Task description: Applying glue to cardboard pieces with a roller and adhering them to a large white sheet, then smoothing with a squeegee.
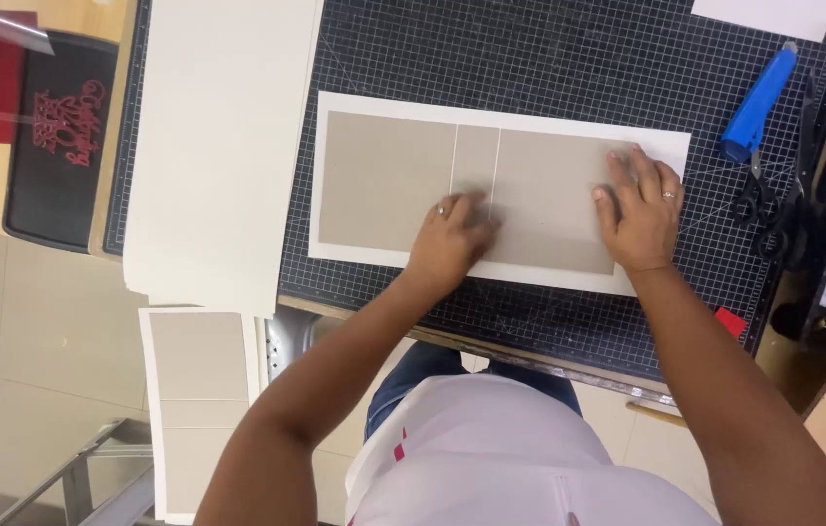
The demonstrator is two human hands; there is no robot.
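1. Left hand (pixel 452 239) is pressing flat, fingers spread, on the grey boards (pixel 471 190) near their middle seams.
2. Right hand (pixel 639 209) is lying open at the boards' right edge.
3. White sheet (pixel 671 146) is showing a margin all round on the cutting mat (pixel 549 58).

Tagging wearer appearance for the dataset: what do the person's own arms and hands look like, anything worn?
Both forearms are bare, with no sleeves in view and no gloves. The left hand wears a ring with a small pale stone. The right hand wears a thin ring. No watch or bracelet shows on either wrist. Nails look short and unpainted.
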